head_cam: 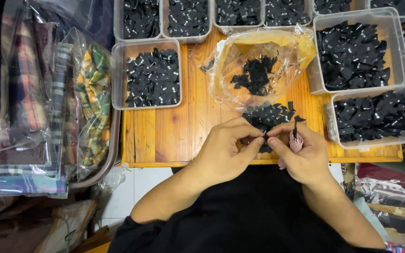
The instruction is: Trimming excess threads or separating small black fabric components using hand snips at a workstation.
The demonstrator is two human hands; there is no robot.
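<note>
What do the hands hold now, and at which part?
Both hands, left and right, pinch one small black label at its edges; right also holds a pink tool.

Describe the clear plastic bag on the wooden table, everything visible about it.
The clear plastic bag lies open and crumpled on the wooden table, with a yellowish tint along its top and sides. A small heap of black fabric labels sits inside. Clear plastic tubs of similar labels surround it; neither hand touches it.

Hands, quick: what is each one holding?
Left hand: pinching a small black label.
Right hand: pinching the same label, with a pink tool tucked in it.
</note>
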